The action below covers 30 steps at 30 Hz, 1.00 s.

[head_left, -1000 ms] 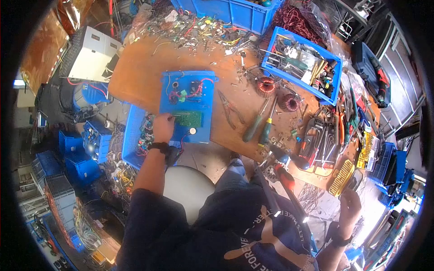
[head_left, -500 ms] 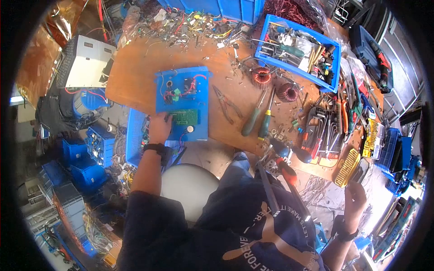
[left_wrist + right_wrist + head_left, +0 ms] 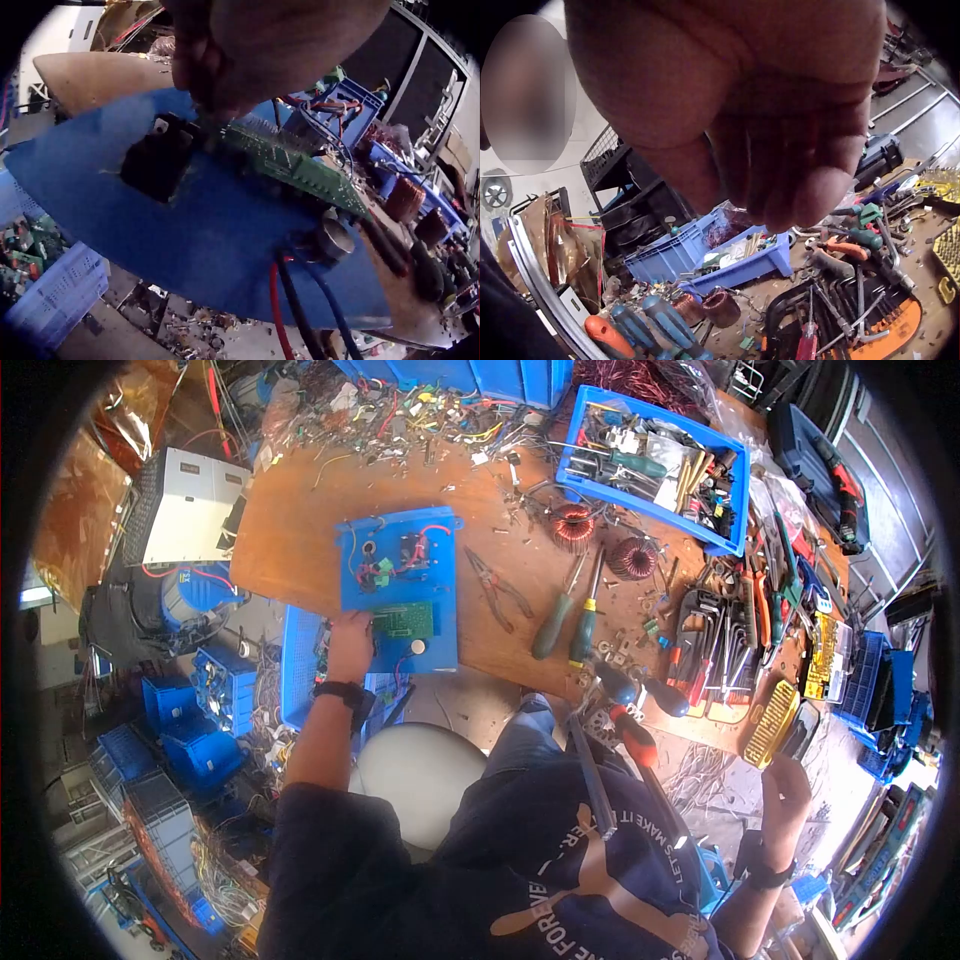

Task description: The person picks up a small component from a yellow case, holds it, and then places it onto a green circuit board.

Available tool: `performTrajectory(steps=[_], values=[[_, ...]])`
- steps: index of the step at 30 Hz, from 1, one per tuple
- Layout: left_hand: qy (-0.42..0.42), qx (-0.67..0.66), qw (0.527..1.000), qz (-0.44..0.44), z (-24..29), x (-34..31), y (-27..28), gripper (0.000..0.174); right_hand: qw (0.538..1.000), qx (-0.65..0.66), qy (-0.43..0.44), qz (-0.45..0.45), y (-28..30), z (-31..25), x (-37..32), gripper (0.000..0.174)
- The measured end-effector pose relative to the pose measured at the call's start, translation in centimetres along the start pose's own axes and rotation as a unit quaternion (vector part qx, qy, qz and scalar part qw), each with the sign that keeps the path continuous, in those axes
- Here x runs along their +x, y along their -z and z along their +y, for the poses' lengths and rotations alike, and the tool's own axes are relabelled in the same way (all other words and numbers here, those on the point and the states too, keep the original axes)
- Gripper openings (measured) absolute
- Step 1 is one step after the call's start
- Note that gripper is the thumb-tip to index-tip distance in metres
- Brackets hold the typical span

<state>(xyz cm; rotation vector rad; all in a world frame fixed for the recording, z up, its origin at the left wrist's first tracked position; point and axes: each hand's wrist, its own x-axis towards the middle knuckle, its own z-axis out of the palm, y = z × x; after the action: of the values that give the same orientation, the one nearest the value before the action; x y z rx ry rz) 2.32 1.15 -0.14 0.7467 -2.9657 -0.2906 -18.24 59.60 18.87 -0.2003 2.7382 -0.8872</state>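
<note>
My left hand (image 3: 350,645) pinches the left edge of a green circuit board (image 3: 412,621), which lies over a blue panel (image 3: 435,653). From the left wrist, the curled fingers of that hand (image 3: 262,56) meet the near end of the board (image 3: 296,171), and a black component (image 3: 159,161) sits beside it on the panel (image 3: 206,240). A round part (image 3: 334,238) with wires is by the board's far end. My right hand (image 3: 787,808) hangs away from the panel near a yellow tray (image 3: 770,723); in the right wrist view this hand (image 3: 735,112) is loosely curled and holds nothing.
Pliers (image 3: 497,591), screwdrivers (image 3: 552,628) and copper coils (image 3: 633,559) lie right of the panel. A blue crate of parts (image 3: 741,510) stands behind them. Loose scraps (image 3: 430,420) cover the table's back; a blue basket (image 3: 294,665) is below its left edge.
The head view has shifted, so the table items appear a little further left and higher. My left hand stays at the board's left edge. My right hand is still idle at the right.
</note>
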Motion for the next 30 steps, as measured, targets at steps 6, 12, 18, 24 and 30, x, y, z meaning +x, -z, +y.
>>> performTrajectory(steps=[6,12,18,24,30], values=[[0.024,0.007,0.999,-0.044,-0.3,0.2,0.1,0.012,1.000,0.003,-0.006,-0.001,-0.2,-0.5,0.0,0.025],[0.068,0.044,0.992,-0.097,0.6,1.1,1.0,0.014,1.000,-0.005,-0.001,-0.004,-0.3,-1.1,0.0,0.025],[0.079,0.008,0.996,-0.042,0.8,0.9,0.7,0.017,1.000,-0.011,0.019,-0.003,-0.3,-0.5,0.1,0.024],[0.107,0.006,0.993,-0.042,1.0,0.7,0.7,0.018,1.000,-0.011,0.010,0.005,-0.4,-0.9,0.0,0.024],[0.111,0.001,0.994,-0.021,0.2,0.1,0.1,0.018,1.000,0.001,0.010,0.003,-0.5,-0.3,0.0,0.024]])
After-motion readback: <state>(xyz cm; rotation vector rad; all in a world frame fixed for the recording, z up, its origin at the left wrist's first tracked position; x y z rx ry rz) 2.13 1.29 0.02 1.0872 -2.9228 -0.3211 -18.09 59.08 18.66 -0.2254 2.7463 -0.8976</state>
